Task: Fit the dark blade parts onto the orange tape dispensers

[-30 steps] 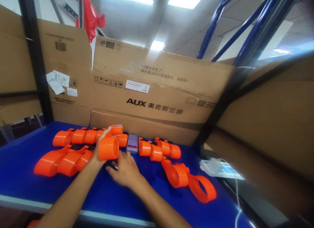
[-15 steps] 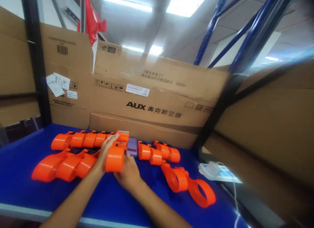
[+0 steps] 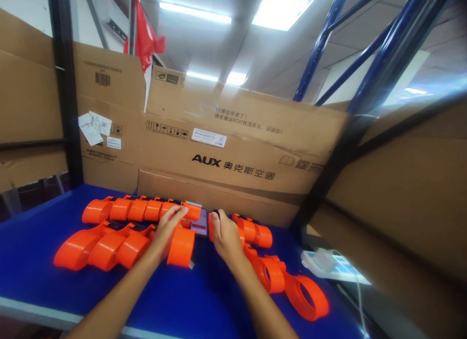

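My left hand [image 3: 166,228] is closed on an orange plastic tape dispenser [image 3: 181,245] and holds it upright on the blue table [image 3: 32,276]. My right hand [image 3: 223,235] is closed around a small black part [image 3: 214,214] just to its right, over another orange dispenser [image 3: 251,230]. A purple phone [image 3: 202,223] lies between the two hands. Several more orange dispensers lie in two rows at the left [image 3: 105,239], and others lie to the right [image 3: 292,285].
Large cardboard boxes [image 3: 233,154] stand behind the table, and cardboard panels close the right side. A black upright post [image 3: 67,110] rises at the left. A white power strip with cable [image 3: 328,263] lies on a shelf to the right. Blue rack beams cross overhead.
My left hand lowered the orange dispenser onto the table. My right hand moved from the table in front of it up and right to a small black part by the phone.
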`<state>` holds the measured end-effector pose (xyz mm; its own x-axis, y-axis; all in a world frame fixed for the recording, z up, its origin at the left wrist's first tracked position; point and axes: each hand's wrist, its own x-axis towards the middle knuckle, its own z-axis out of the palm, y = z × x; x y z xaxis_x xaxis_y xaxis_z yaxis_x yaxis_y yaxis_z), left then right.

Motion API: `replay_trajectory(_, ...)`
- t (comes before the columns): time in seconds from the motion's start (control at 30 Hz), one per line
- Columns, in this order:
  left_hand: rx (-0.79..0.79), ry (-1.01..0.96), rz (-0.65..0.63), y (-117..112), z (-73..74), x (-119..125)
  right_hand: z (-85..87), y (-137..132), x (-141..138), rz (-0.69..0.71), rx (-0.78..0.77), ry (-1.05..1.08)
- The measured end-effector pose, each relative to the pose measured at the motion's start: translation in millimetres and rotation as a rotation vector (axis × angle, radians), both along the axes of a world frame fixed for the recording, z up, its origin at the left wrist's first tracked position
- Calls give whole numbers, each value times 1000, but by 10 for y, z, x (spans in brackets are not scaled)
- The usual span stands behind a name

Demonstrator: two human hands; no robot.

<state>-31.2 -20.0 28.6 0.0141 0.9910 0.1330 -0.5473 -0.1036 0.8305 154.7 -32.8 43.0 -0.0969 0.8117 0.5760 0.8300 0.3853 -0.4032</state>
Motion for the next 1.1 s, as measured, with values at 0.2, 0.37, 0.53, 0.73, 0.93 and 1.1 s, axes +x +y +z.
replay_trajectory(0.2,30,103,-15,46,-73,62,-39,-61,45,160,109,100)
replay_trajectory(0.37,90,148,-75,12,-98,103,38,-103,40,248,214,22)
replay_trajectory(0.53,126,160,-115,-1,-95,123,75,-102,60,270,209,-35)
replay_trajectory(0.73,145,164,-107,-43,-65,125,35,-94,69,225,221,-50)
replay_trajectory(0.93,157,167,-133,-59,-77,146,33,-102,57,219,223,-81)
replay_trajectory(1.1,201,200,-202,5,-155,163,47,-137,40,301,173,-65)
